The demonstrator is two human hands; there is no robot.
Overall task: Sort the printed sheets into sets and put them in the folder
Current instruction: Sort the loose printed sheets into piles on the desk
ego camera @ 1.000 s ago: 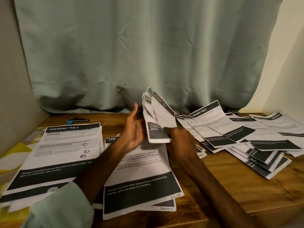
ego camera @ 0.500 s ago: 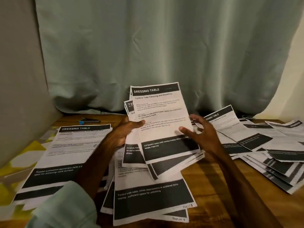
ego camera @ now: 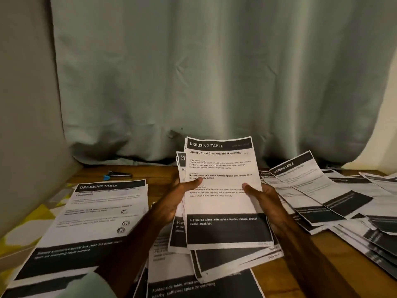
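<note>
Sheets of white printed paper with black header and footer bands, gathered as a loose bundle (ego camera: 223, 203), now face the wearer. The left hand (ego camera: 171, 203) grips their left edge and the right hand (ego camera: 266, 203) their right edge, each thumb laid across the front of the top page. A second ago the right hand alone held them edge-on and the left hand was spread free. The top page, headed "DRESSING TABLE" and titled "Lipstick Tube Cleaning and Resetting", is now readable, so the step in hand looks like checking which set it belongs to. Sorting seems only partly done. The bundle hangs above a middle pile of similar sheets (ego camera: 199, 284) on the brown wooden desk (ego camera: 154, 171). A tidier stack of sheets (ego camera: 96, 218) lies to the left and a wide unsorted scatter of sheets (ego camera: 322, 190) to the right. A small dark tool with a blue tip (ego camera: 117, 175) lies at the back, near the pale green curtain (ego camera: 214, 72). No folder is in view. The lower sheets of the bundle are fanned and askew, so they may slip when one page is drawn off.
</note>
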